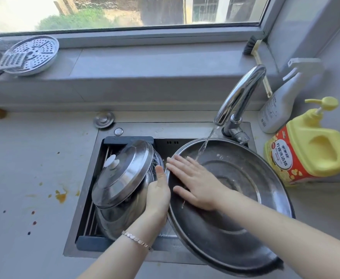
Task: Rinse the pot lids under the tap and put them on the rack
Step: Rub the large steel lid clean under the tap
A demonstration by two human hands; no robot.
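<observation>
Large lid [245, 178]: steel, held tilted over the right half of the sink [165, 129], hollow side up, below the tap [239, 93].
Water [203, 146]: a thin stream falls from the spout onto the lid's far inner edge.
Left hand [158, 190]: grips the large lid's left rim, thumb lying up along the edge, fingers out of sight underneath; a bracelet [137, 240] on the wrist.
Right hand [195, 184]: flat, fingers straight and spread, pressed on the lid's inner surface (holding nothing).
Small lid [123, 174]: steel with a white knob, leaning tilted on a steel pot [112, 218] on the rack [125, 139], in the sink's left half, just beside the left hand.
Counter, right: yellow pump bottle [310, 150]; white spray bottle [281, 101] behind it.
Windowsill: perforated steamer plate [32, 55] far left; brush [251, 47] at right.
</observation>
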